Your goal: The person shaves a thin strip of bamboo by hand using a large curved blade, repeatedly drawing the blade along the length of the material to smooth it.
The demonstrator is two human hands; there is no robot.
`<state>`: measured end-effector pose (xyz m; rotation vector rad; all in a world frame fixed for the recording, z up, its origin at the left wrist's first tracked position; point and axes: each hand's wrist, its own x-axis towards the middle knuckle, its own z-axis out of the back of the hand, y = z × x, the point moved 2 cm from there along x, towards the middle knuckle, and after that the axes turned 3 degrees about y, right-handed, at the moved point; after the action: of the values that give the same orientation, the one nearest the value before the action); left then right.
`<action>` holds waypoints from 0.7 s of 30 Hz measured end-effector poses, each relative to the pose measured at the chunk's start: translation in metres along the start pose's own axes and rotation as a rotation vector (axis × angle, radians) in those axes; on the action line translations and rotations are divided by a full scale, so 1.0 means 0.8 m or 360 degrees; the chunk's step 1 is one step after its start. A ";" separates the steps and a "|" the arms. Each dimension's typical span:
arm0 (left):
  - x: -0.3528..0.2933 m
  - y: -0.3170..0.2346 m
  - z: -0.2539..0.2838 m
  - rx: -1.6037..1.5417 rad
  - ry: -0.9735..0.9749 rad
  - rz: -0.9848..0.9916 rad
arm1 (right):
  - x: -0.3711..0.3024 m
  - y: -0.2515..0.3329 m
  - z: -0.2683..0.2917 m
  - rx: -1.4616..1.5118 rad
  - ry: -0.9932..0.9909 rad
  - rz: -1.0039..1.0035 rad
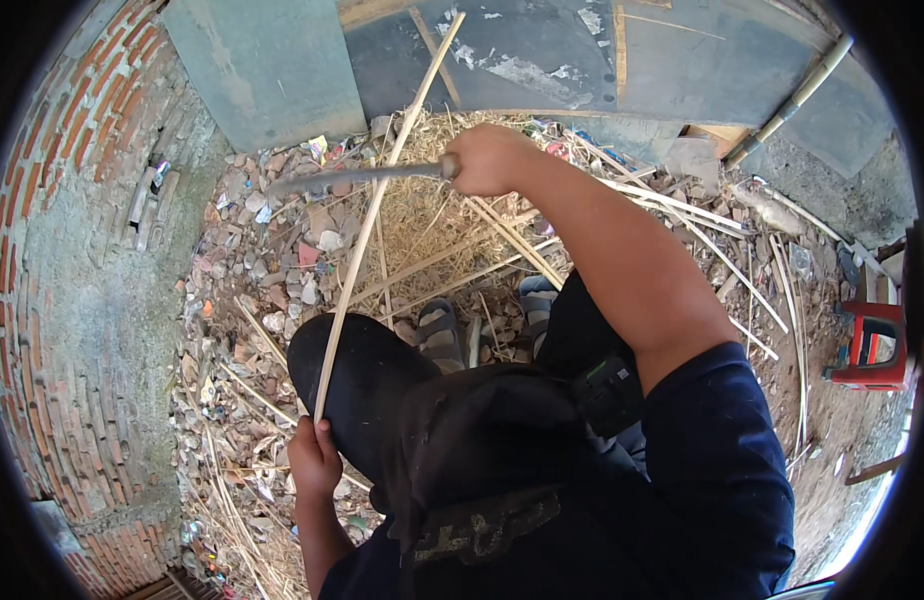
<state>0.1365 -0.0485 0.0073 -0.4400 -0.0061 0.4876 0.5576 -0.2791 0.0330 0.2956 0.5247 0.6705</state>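
A long pale bamboo strip (360, 248) runs up and away from my left hand (314, 455), which is closed around its near end beside my knee. The strip passes over my dark-clad left thigh and its far end reaches up in front of the grey panels. My right hand (494, 160) is closed on the handle of a machete (367, 176), its long dark blade pointing left. In the picture the blade crosses the strip at its upper part; whether the two touch I cannot tell.
Several bamboo strips (727, 262) and shavings (422, 215) litter the rubble-strewn ground around my sandalled feet. A worn brick wall (92, 250) rises on the left, with grey panels (267, 70) at the far side. On the right stands a red plastic stool (870, 345).
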 end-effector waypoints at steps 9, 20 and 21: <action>0.004 -0.003 0.004 -0.0089 0.0061 0.0011 | -0.028 0.037 -0.010 -0.0079 -0.0178 0.0300; 0.004 0.004 -0.004 0.0020 -0.0036 -0.0006 | 0.010 -0.019 -0.007 0.0027 -0.0322 0.0172; 0.002 0.005 -0.005 -0.0027 -0.0043 -0.0008 | 0.005 -0.011 -0.002 -0.0005 -0.0287 0.0211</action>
<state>0.1367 -0.0462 0.0015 -0.4500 -0.0375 0.4887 0.5643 -0.2831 0.0265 0.3866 0.3340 0.7651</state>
